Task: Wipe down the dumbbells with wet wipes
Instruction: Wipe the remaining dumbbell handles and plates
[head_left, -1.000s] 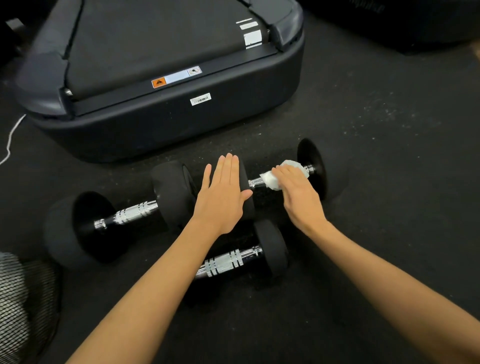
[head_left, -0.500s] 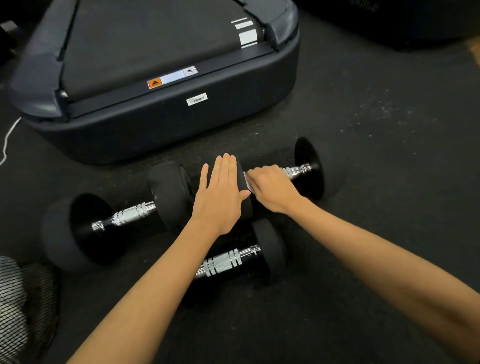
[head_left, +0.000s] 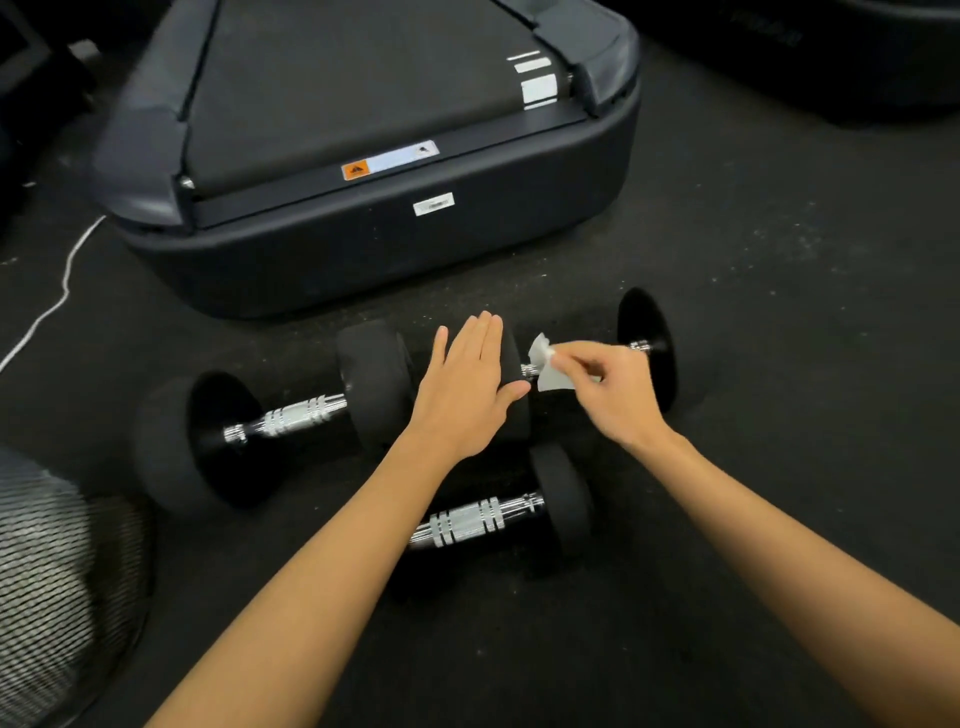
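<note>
Handle wipe-down, far right dumbbell (head_left: 647, 349).

Left hand (head_left: 467, 395): open, flat, fingers together, pressed on inner weight head (head_left: 511, 364), likely to stop rolling. Right hand (head_left: 605, 395): closed, pinching wet wipe (head_left: 545, 366) against chrome bar beside that head. Placed on black floor mat (head_left: 779, 312), near treadmill base (head_left: 389, 244). Two more dumbbells: left dumbbell (head_left: 296, 418) in line, near dumbbell (head_left: 483, 519) partly under left forearm; wiped or not, impossible to tell.
</note>
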